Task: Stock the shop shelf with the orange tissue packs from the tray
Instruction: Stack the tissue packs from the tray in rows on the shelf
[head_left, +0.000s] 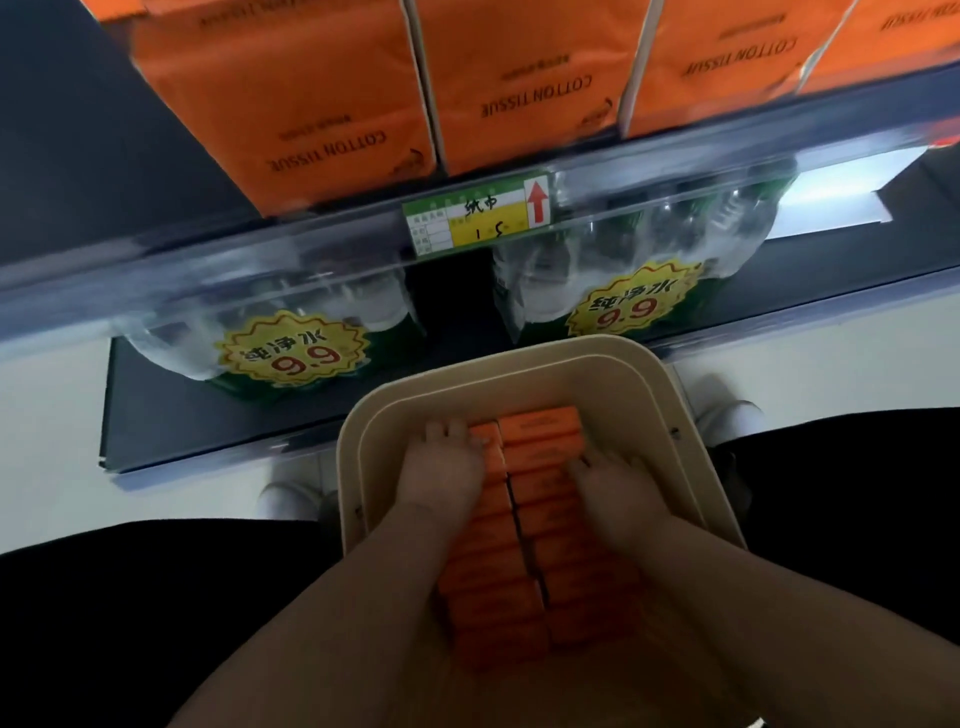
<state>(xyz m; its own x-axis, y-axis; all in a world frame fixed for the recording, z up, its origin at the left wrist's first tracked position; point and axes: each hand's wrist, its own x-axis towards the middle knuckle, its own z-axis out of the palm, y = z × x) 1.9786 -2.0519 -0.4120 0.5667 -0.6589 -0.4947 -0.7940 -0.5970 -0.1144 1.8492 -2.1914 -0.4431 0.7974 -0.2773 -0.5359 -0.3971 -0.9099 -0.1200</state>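
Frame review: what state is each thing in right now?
Tray: holding two rows of packs.
Tray tissue packs: lying in tray, none lifted.
Shelf tissue packs: standing side by side on shelf.
Left hand: on the left row, grip unclear.
Right hand: on the right row, grip unclear.
Water bottle packs: wrapped, below that shelf.

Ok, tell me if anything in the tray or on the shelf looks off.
Nothing stands out. The tissue packs in the tray lie in two tidy rows, and the packs on the shelf stand side by side. No damage shows, though the picture is blurry.
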